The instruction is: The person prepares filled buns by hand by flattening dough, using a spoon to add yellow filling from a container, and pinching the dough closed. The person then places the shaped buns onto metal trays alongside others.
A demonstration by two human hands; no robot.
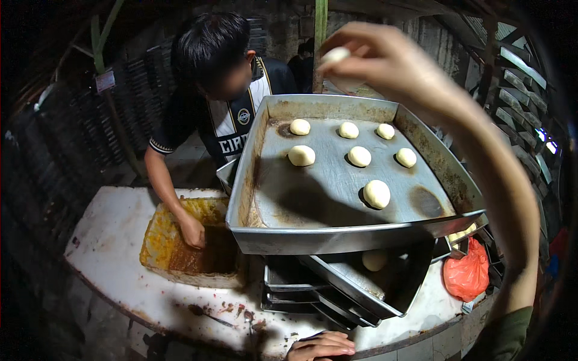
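Note:
High above the far right of a metal baking tray [361,180], my right hand [385,63] is pinched on a pale dough ball [335,56]. Motion blurs that hand slightly. Several round, smooth dough balls [359,156] sit apart from one another on the tray, mostly in its far half. My left hand [322,346] lies at the near edge of the table, its fingers extended and nothing visible in them. The tray rests tilted on top of a pile of other trays [295,280]. In a lower tray, another dough ball [374,260] shows in shadow.
At the left, a co-worker [223,102] reaches a hand into a stained tub [208,277] of brown filling. A red plastic bag [467,272] lies right of the trays. Crumbs and a dark utensil [208,314] are on the white tabletop [114,228].

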